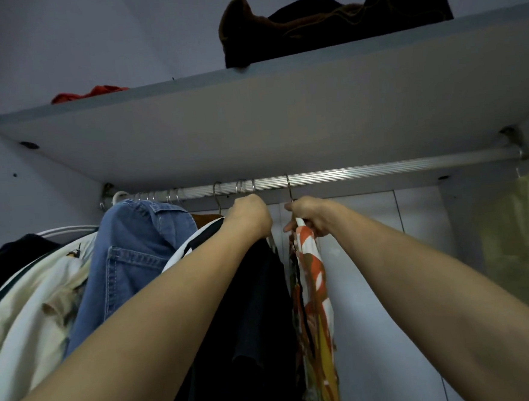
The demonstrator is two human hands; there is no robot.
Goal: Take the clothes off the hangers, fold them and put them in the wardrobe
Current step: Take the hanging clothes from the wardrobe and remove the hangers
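No readable brands, labels or writing anywhere.

Both arms reach up to the rail (pixel 380 167), a ribbed metal bar under the shelf (pixel 252 129).

Right hand (pixel 309 216): fingers curled round the top of a hanger (pixel 289 189) carrying the floral garment (pixel 313 291), orange/white/yellow print. The hanger's hook is still over the rail. The garment hangs straight down, just right of the dark clothes.

Left hand (pixel 250 218): fist-like, fingers curled at the top of the black garment (pixel 258 310), right under the rail. The grip is on the far side, so I can't tell what exactly it holds, hanger or cloth.

Still on the rail to the left: denim jacket (pixel 129 260), a cream printed garment (pixel 30 310), and a black-and-white striped piece (pixel 197 236) between the denim and the black one. Several metal hooks are bunched at the rail's left end.

On top of the shelf: a dark pile with a brown fuzzy edge (pixel 323 24) and a red cloth (pixel 93 93) towards the left.

The room is a wardrobe interior: pale grey-white panels, white back wall (pixel 371 271), dim light. A yellow-green cloth (pixel 522 238) hangs at far right.
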